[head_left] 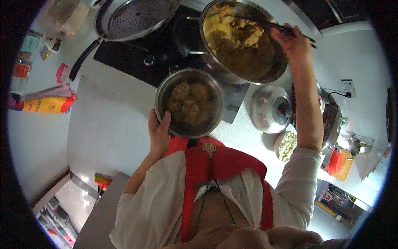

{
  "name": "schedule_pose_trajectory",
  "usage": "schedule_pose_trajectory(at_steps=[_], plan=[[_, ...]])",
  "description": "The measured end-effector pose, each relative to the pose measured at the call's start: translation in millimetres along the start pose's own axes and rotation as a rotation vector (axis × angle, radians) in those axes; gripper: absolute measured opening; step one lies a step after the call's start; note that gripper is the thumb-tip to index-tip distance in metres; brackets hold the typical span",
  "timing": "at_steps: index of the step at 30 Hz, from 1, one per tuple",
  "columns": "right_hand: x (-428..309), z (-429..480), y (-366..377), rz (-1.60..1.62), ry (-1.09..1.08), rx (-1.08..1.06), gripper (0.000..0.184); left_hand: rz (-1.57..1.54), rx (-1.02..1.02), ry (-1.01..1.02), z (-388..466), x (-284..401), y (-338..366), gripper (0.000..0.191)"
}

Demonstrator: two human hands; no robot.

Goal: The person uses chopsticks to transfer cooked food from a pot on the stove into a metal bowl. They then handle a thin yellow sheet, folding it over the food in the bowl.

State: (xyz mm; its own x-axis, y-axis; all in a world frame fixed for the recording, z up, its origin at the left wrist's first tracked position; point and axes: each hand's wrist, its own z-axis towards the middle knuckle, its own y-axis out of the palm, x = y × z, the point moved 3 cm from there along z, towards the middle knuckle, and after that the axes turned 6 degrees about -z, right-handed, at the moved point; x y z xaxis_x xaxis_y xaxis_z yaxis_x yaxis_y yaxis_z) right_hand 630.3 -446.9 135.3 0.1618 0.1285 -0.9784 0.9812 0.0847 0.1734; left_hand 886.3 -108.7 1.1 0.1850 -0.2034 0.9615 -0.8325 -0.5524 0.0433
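My left hand (160, 130) grips the near left rim of a round metal bowl (189, 135), thumb over the edge. Brownish chunks of food (191, 102) lie in the bowl, which is close to my red apron (224, 162). Up at the right, my right hand (290, 40) is closed around dark chopsticks (273, 25) that reach over a large metal pan (283, 70) on the stove. Yellow, crumbly-looking food (233, 28) fills the pan's far left part, with darker food or liquid nearer me. The chopstick tips are hard to make out against the food.
A frying pan (104, 26) sits on the black cooktop (124, 54), its handle towards the left. Right of the bowl are a lid with a dark knob (270, 109) and a container of pale pieces (286, 146). A yellow packet (46, 105) lies far left; a wall socket (347, 84) is at right.
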Motion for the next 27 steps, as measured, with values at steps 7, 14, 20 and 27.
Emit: schedule_pose_trajectory(at_steps=[7,14,20,27], plan=[[-50.4,-94.0,-32.0,-0.484,-0.252,-0.091,0.029,-0.257,-0.014,-0.281,2.2,3.9,2.0,0.013],[-21.5,-197.4,27.2,-0.469,0.032,-0.119,0.044,-0.344,-0.044,-0.254,-1.4,9.5,8.8,0.011],[-3.0,-197.1,60.5,-0.504,-0.007,-0.337,0.042,-0.353,-0.043,-0.211,-2.6,1.4,12.4,0.015],[-66.5,-179.4,20.2,-0.523,-0.237,-0.092,0.046,-0.385,-0.002,-0.205,-1.3,-5.9,13.6,0.015]])
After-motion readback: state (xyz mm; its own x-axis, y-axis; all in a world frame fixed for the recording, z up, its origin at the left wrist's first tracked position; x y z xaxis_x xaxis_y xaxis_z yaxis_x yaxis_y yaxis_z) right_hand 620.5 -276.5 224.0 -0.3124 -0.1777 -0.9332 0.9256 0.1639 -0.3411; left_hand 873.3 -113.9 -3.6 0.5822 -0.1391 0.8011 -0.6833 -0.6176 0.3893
